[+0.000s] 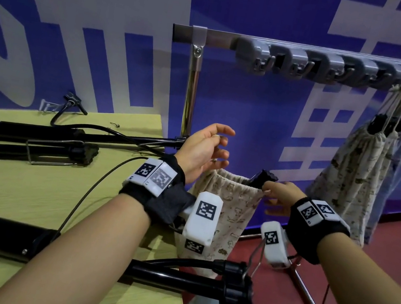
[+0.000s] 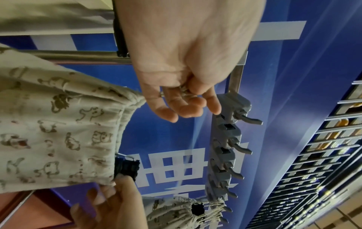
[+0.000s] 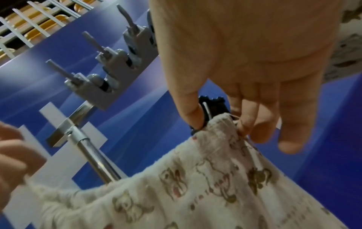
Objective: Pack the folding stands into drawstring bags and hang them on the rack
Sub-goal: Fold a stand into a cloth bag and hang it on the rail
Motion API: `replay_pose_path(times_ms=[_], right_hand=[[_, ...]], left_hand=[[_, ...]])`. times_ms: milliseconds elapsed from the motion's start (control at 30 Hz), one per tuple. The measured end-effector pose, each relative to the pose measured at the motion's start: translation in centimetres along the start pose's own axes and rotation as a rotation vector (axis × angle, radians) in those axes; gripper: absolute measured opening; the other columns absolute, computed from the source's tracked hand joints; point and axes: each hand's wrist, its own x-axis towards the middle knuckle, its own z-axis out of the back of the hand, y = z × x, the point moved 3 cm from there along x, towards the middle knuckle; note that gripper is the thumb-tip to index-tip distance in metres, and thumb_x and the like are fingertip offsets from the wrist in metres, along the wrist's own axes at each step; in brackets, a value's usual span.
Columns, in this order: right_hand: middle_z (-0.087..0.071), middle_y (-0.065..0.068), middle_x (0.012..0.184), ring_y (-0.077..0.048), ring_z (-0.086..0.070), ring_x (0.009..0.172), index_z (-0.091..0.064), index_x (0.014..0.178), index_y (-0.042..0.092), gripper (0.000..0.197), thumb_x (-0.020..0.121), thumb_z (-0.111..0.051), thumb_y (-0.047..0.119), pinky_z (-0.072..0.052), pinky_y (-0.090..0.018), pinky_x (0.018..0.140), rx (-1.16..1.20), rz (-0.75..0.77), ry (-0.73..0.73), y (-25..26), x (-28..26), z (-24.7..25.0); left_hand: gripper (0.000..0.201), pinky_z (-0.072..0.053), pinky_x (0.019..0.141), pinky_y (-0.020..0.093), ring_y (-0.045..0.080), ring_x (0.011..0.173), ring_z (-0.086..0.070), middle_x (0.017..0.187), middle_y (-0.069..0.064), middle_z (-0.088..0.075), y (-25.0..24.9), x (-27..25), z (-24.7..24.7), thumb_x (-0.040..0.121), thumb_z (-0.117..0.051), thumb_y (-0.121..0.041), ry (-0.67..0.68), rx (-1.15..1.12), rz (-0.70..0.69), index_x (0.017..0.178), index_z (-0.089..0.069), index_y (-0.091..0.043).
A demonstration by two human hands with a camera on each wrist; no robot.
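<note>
A cream drawstring bag (image 1: 226, 210) printed with small animals hangs off the table's right edge, its mouth stretched between my hands. A folding stand's black knobbed end (image 1: 263, 177) sticks out of the mouth at the right. My right hand (image 1: 277, 197) pinches the rim beside that knob (image 3: 215, 105), thumb on one side and fingers on the other. My left hand (image 1: 210, 151) is over the left rim with loosely curled fingers. The gathered cloth (image 2: 58, 124) runs into its lower fingers (image 2: 168, 114). The rack's grey hooks (image 1: 317, 62) are above and behind.
Several filled bags (image 1: 357, 166) hang from the rack's right hooks; the left hooks are bare. More black folding stands (image 1: 36, 133) (image 1: 171, 278) and cables lie on the yellow-green table (image 1: 25, 196). The rack's steel post (image 1: 191, 91) and floor bars (image 1: 303, 290) stand close by.
</note>
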Motion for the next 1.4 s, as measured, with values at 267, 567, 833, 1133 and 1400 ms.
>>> replay_pose_path(times_ms=[267,567,833,1133,1400], right_hand=[[-0.054,-0.012,0.085,-0.024,-0.054,0.075,-0.058,0.089,0.005,0.004,0.088,-0.056,0.009,-0.050,-0.030,0.045,-0.140,0.092,-0.078,0.4,0.3,0.0],[-0.054,-0.011,0.069,-0.022,-0.054,0.059,-0.051,0.071,0.009,0.025,0.095,-0.045,0.005,-0.051,-0.030,0.046,-0.036,0.057,0.049,-0.3,-0.1,-1.1],[-0.058,-0.007,0.039,-0.014,-0.056,0.031,-0.054,0.071,-0.001,0.029,0.092,-0.057,0.020,-0.047,-0.024,0.033,-0.122,-0.036,-0.015,-0.8,0.1,-0.8],[-0.066,-0.014,0.068,-0.023,-0.067,0.071,-0.058,0.074,-0.004,0.020,0.091,-0.055,0.008,-0.050,-0.028,0.060,-0.691,0.010,-0.095,1.0,-1.0,-0.5],[-0.054,-0.011,0.051,-0.025,-0.061,0.065,-0.050,0.063,0.001,0.032,0.092,-0.048,0.016,-0.051,-0.033,0.063,-0.706,0.105,-0.175,4.6,-2.2,0.6]], left_hand=[[0.040,-0.047,0.055,0.022,0.007,0.049,-0.046,0.072,-0.005,-0.045,0.3,-0.2,-0.5,0.097,-0.024,0.001,0.061,0.102,-0.016,0.089,-0.058,-0.020],[0.040,-0.047,0.054,0.021,0.008,0.051,-0.045,0.072,-0.003,-0.044,0.1,-0.2,0.0,0.096,-0.025,0.003,0.019,0.083,-0.024,0.089,-0.058,-0.019],[0.043,-0.046,0.054,0.022,0.006,0.047,-0.044,0.072,-0.003,-0.044,-0.1,-0.4,-0.2,0.095,-0.023,0.006,0.046,0.085,-0.040,0.089,-0.058,-0.019],[0.043,-0.046,0.056,0.023,0.006,0.047,-0.044,0.072,-0.004,-0.044,0.4,-0.3,-0.1,0.094,-0.024,0.006,0.004,0.144,0.001,0.087,-0.059,-0.019],[0.042,-0.046,0.051,0.021,0.008,0.046,-0.046,0.078,-0.002,-0.046,0.0,-0.4,0.4,0.093,-0.023,0.006,-0.071,0.251,0.013,0.087,-0.057,-0.018]])
